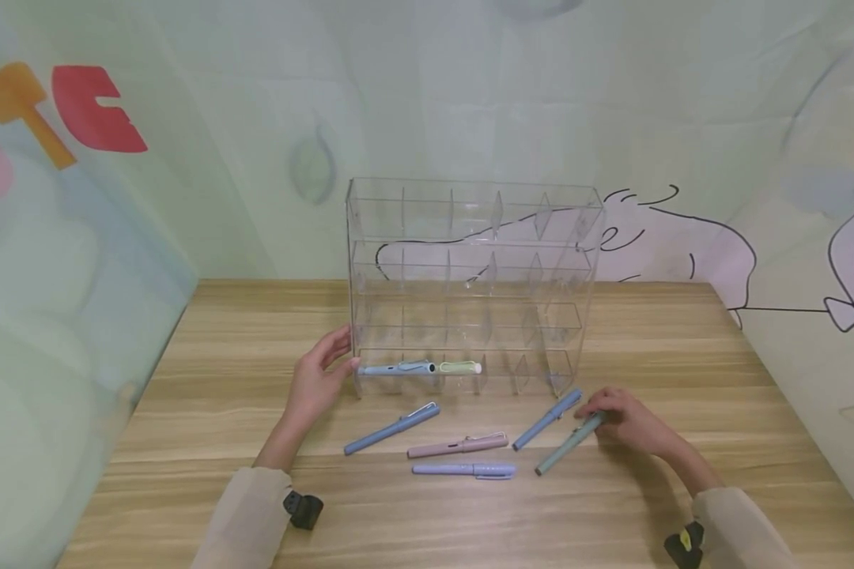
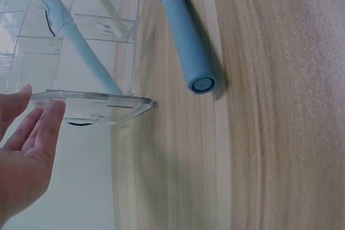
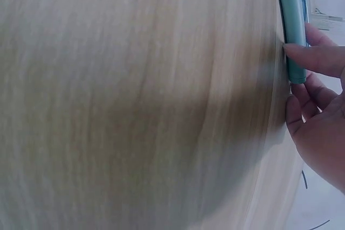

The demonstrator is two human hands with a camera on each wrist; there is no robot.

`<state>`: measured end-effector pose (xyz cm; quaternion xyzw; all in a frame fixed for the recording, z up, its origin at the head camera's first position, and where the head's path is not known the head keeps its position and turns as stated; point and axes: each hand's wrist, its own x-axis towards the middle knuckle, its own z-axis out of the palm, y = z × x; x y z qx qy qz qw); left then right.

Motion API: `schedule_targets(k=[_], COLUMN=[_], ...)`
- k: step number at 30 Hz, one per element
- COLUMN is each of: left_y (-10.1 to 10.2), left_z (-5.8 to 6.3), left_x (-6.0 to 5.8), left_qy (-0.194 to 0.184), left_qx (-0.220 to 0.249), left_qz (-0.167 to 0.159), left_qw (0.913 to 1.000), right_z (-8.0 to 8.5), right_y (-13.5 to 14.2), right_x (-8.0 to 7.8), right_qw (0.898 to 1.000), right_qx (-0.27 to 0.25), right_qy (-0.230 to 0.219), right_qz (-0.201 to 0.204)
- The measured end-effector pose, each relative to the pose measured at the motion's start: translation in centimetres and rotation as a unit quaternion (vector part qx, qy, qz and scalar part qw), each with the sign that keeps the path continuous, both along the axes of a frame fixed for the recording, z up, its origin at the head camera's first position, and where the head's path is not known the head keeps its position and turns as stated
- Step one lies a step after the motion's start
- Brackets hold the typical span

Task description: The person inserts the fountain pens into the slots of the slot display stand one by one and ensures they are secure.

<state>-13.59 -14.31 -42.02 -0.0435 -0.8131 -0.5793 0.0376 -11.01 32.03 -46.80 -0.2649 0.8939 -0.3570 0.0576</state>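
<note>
My left hand rests its fingertips against the left side panel of a clear acrylic rack with several compartments. In the left wrist view those fingers show partly through the panel. A light blue pen and a pale green pen lie end to end in the rack's bottom row. Between thumb and fingers, my right hand pinches the capped end of a teal-green pen; the other end points toward the front left. Beside it, a blue pen lies slanted on the table.
In front of the rack on the wooden table lie another blue pen, a pinkish pen and a lavender pen. A printed cloth backdrop stands behind and at both sides.
</note>
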Motion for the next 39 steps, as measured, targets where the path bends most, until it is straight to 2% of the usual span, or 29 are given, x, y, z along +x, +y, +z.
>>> schedule_targets(k=[9,18,20,25,28,39], left_y=[0.0,0.1,0.0,-0.1,-0.1,-0.1], left_z=[-0.1,0.1,0.1,-0.2,-0.2,-0.2], left_x=[0.0,0.0,0.0,-0.1,-0.1,-0.1], left_qy=[0.004,0.002,0.0,0.003,0.008,0.002], left_qx=[0.003,0.004,0.002,-0.005,-0.006,-0.003], left_qz=[-0.002,-0.005,-0.004,0.001,0.001,-0.002], left_qw=[1.0,1.0,1.0,1.0,1.0,1.0], right_z=[0.0,0.0,0.0,0.3,0.6,2.5], right_y=[0.1,0.6,0.7,1.1,1.3,1.7], right_x=[0.2,0.3,0.4,0.7,1.0,1.9], right_qw=[1.0,0.999,0.999,0.997,0.996,0.995], right_qx=[-0.003,-0.022,-0.026,-0.036,-0.044,-0.068], right_qy=[-0.014,-0.001,-0.005,-0.048,-0.068,-0.068], right_qz=[-0.003,0.028,0.034,0.042,0.041,0.004])
